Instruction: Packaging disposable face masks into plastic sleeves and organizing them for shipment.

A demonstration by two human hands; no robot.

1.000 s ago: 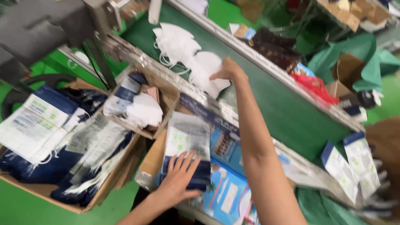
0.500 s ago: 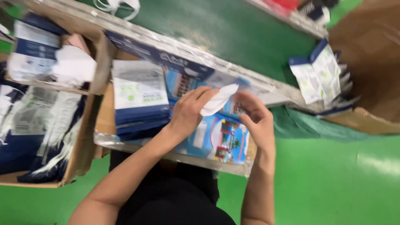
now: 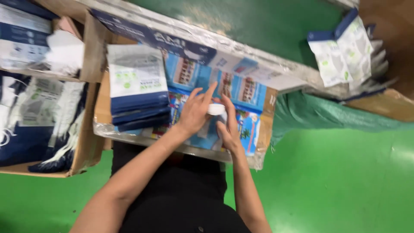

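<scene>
My left hand point(image 3: 195, 111) and my right hand point(image 3: 228, 125) are pressed together around a folded white face mask point(image 3: 215, 108), over a cardboard work board point(image 3: 263, 129) covered with blue printed sheets. Only a small white edge of the mask shows between my palms. Just left of my hands lies a stack of flat white-and-navy pouches point(image 3: 137, 88).
A cardboard box point(image 3: 82, 151) of navy-and-white pouches and white masks sits at the left. A green conveyor belt point(image 3: 258, 26) runs along the top behind a metal rail. More pouches point(image 3: 345, 51) lie in a brown box at the upper right. Green floor lies below.
My right hand took a white mask off the belt and brought it to the board. Both hands have closed flat over it, folding it smaller.
</scene>
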